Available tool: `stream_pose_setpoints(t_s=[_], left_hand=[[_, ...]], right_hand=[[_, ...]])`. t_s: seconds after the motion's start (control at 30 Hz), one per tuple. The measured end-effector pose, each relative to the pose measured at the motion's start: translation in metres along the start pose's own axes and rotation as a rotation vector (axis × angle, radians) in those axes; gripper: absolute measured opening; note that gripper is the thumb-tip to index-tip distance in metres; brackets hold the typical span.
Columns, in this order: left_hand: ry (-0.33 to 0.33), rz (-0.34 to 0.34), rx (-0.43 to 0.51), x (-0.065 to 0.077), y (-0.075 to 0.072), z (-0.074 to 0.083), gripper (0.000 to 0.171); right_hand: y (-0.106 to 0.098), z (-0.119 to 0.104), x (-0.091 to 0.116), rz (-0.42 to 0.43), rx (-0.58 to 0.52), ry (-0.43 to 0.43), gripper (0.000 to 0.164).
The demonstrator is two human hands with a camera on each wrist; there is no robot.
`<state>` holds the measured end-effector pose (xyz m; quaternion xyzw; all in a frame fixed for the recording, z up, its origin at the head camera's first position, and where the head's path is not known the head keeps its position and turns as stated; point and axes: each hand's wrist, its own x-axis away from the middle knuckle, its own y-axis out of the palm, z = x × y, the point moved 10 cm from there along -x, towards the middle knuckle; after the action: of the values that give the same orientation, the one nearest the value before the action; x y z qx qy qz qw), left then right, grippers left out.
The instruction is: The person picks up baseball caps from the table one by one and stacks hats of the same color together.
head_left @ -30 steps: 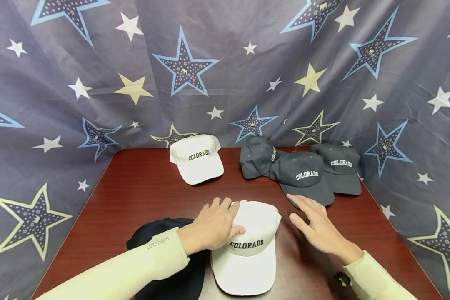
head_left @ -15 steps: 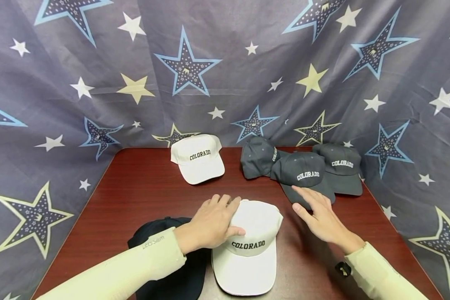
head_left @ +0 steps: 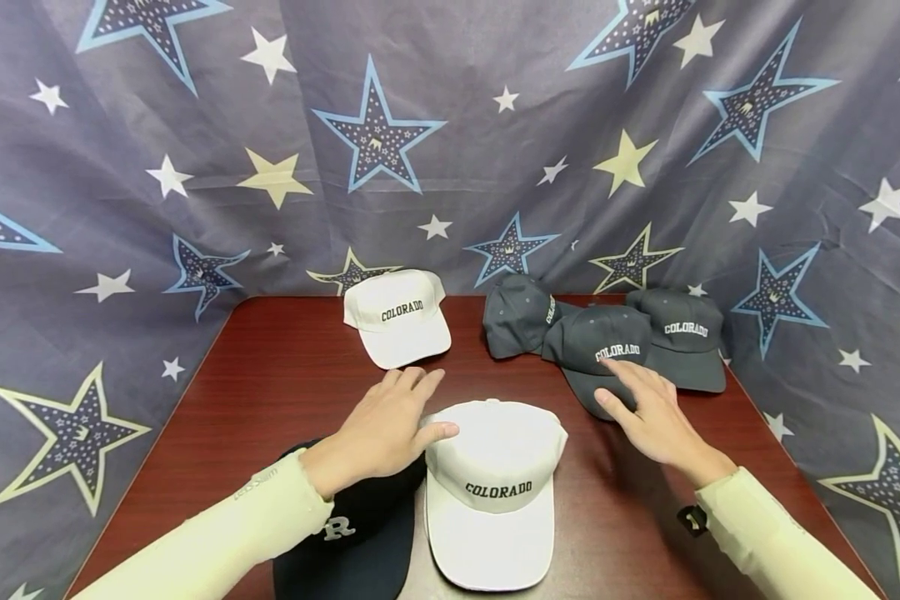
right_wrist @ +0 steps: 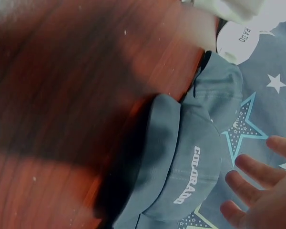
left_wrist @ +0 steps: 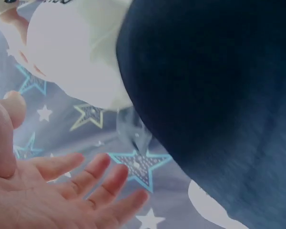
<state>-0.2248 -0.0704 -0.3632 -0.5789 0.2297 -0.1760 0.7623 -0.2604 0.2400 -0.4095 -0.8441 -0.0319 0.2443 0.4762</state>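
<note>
White cap (head_left: 495,450) — tabletop (head_left: 592,533) along right edge

Table (head_left: 270,367), reddish-brown
Bears far white cap (head_left: 401,329), three dark grey caps (head_left: 596,329) clustered at back right, near white cap (head_left: 495,450) in front, black cap (head_left: 367,542) just beside.

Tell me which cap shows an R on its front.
The black cloth cap at the near left, partly hidden by the pale left sleeve. White cloth caps and dark grey cloth caps show COLORADO lettering instead, not all fully visible.
</note>
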Motion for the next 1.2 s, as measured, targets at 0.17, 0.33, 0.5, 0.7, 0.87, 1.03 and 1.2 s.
stream_pose_setpoints(t_s=[0.17, 0.33, 0.5, 0.7, 0.87, 1.03, 1.2], left_hand=[[0.0, 0.064, 0.079, 0.009, -0.011, -0.014, 0.072], [-0.012, 0.089, 0.127, 0.019, -0.015, -0.028, 0.071], [-0.016, 0.096, 0.142, 0.027, -0.017, -0.036, 0.071], [-0.019, 0.111, 0.144, 0.036, -0.019, -0.044, 0.071], [-0.025, 0.105, 0.147, 0.042, -0.017, -0.05, 0.073], [-0.032, 0.106, 0.153, 0.048, -0.016, -0.053, 0.072], [-0.043, 0.102, 0.156, 0.053, -0.014, -0.056, 0.071]], right_hand=[[-0.005, 0.007, -0.005, -0.001, 0.029, 0.016, 0.055], [-0.01, 0.014, -0.013, 0.005, 0.058, 0.03, 0.057], [-0.016, 0.023, -0.023, 0.019, 0.078, 0.049, 0.058], [-0.018, 0.035, -0.037, 0.019, 0.117, 0.063, 0.061], [-0.017, 0.047, -0.049, 0.009, 0.167, 0.093, 0.061], [-0.017, 0.059, -0.059, -0.008, 0.212, 0.14, 0.063], [-0.019, 0.064, -0.068, -0.02, 0.225, 0.158, 0.061]])
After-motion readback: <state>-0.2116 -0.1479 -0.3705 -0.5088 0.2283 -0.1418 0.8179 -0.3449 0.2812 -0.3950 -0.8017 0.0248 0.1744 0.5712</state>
